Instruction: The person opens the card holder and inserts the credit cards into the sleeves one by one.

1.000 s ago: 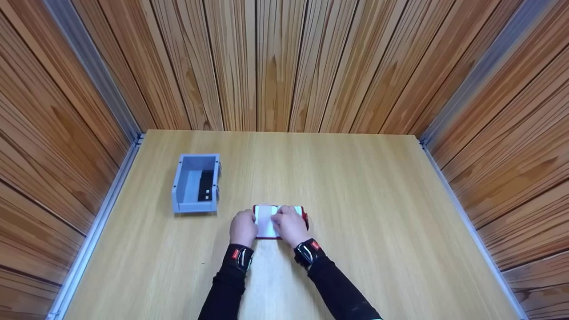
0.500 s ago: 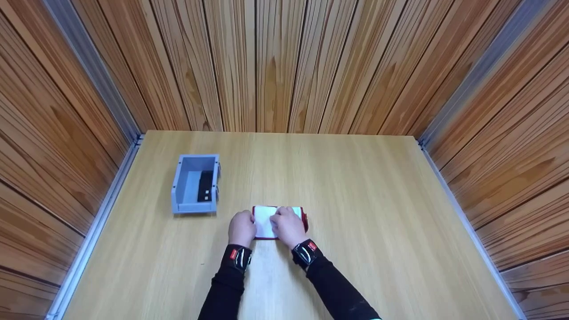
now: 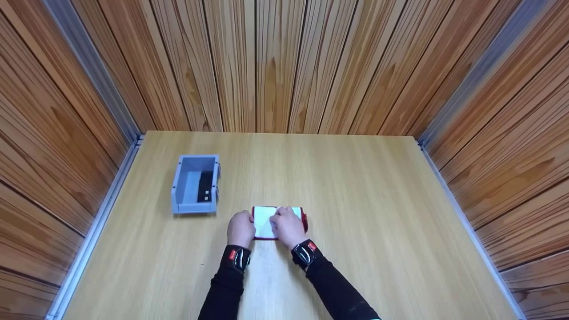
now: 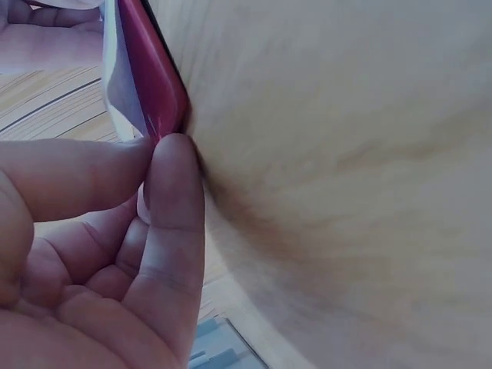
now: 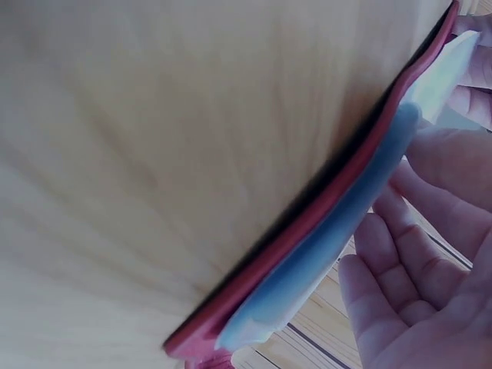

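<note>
A notebook (image 3: 263, 222) with a red cover and white pages lies spread on the table in the head view. At its left edge is my left hand (image 3: 241, 229); in the left wrist view its thumb and index finger pinch the red cover (image 4: 157, 77). My right hand (image 3: 289, 227) is over the right half, fingertips gathered near the middle. The right wrist view has its thumb against the stack of pages (image 5: 323, 242), where a white page (image 5: 442, 77) stands up from the rest. Its other fingers are curled, and part of the grip is hidden.
A grey-blue plastic bin (image 3: 194, 208) stands at the table's left, with a black object (image 3: 205, 186) inside along its right wall. Wood-plank walls (image 3: 275, 66) with metal rails enclose the table (image 3: 369, 213) at the back and sides.
The pale page raised over the notebook's left half a second ago now lies down on the left side. My left hand has shifted very slightly left; the right hand has barely moved.
</note>
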Demonstrator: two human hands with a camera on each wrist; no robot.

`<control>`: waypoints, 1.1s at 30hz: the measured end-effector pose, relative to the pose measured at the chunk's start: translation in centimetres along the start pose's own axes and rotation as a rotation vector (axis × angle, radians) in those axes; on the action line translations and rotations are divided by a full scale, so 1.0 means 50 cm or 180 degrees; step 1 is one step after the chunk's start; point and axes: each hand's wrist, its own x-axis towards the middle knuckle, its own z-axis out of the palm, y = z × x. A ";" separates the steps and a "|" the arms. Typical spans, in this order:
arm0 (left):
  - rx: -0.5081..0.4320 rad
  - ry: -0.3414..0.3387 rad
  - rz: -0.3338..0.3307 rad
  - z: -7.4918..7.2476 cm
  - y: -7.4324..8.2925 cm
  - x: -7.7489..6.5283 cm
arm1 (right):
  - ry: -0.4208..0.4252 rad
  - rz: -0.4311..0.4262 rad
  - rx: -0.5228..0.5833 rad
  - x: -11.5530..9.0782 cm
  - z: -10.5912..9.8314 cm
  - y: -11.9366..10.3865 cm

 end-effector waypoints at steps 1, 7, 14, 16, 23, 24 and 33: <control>0.0004 0.0006 0.0003 -0.001 0.000 0.000 | -0.0004 0.0003 -0.0001 0.000 -0.001 0.000; -0.0027 0.0028 -0.0037 -0.004 0.006 0.005 | -0.0077 0.0078 0.0020 0.001 -0.005 -0.004; -0.0065 0.0181 0.0075 -0.006 0.015 0.003 | -0.0025 0.0026 0.0009 0.000 -0.002 -0.001; -0.0075 0.0211 0.0130 -0.009 0.016 0.002 | -0.0002 0.0012 0.0010 -0.001 -0.001 0.000; -0.0139 0.0342 0.0205 -0.042 0.018 0.009 | -0.0029 0.0059 0.0057 0.000 -0.001 0.000; -0.0159 0.0390 0.0198 -0.051 0.018 0.011 | -0.0040 0.0070 0.0067 0.000 -0.001 0.000; -0.0304 0.0853 -0.0044 -0.153 0.002 0.055 | -0.0118 0.0114 0.0086 0.000 -0.004 -0.002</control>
